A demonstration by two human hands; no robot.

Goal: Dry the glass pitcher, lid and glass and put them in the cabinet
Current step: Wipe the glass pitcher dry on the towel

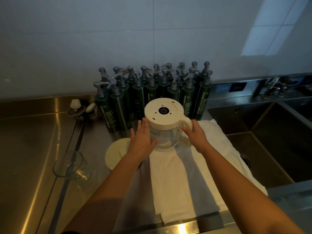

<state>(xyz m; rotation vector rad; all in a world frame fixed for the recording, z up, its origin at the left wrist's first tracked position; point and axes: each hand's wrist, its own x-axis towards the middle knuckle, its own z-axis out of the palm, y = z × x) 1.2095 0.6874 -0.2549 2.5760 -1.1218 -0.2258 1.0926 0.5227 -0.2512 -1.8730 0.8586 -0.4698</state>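
Counter, pitcher between left hand, right hand

Pump bottles crowd close behind the pitcher; bare counter lies open at left.

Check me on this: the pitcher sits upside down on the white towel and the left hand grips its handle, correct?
Not quite. In the head view it is the right hand that grips the handle; the left hand lies flat against the glass side. The rest holds: the pitcher sits upside down on the white towel.
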